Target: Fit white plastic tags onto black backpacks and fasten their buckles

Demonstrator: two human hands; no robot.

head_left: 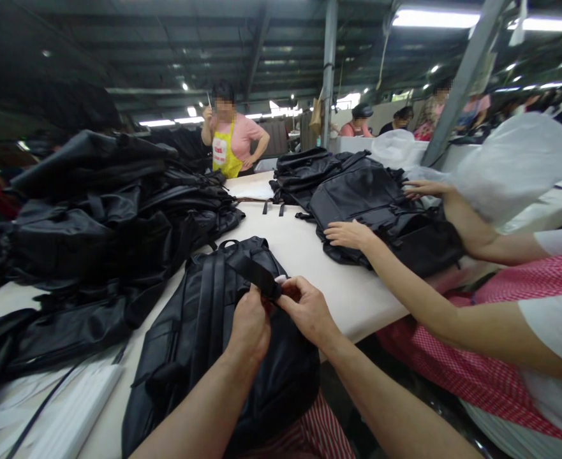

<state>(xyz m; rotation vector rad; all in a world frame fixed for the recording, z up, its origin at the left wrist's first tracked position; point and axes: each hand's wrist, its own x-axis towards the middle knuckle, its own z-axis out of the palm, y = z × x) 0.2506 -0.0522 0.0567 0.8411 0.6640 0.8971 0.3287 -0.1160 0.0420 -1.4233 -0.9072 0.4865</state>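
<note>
A black backpack [185,331] lies on the pale table right in front of me, its straps facing up. Above its right side, a wide black strap [252,270] is pulled up, and its end sits between my two hands. My left hand [252,319] is closed on the strap from below, fingers partly hidden. My right hand [307,309] pinches the strap's end by the dark buckle-like part [273,290]. A small whitish piece [281,278] shows at the right fingertips; its kind I cannot make out.
Black bags [94,217] are heaped on the left. To the right, a co-worker's hands [352,234] rest on another black backpack [357,191]. White strips [80,408] lie at lower left. Across the table [295,236] stands a person in a yellow apron [227,150].
</note>
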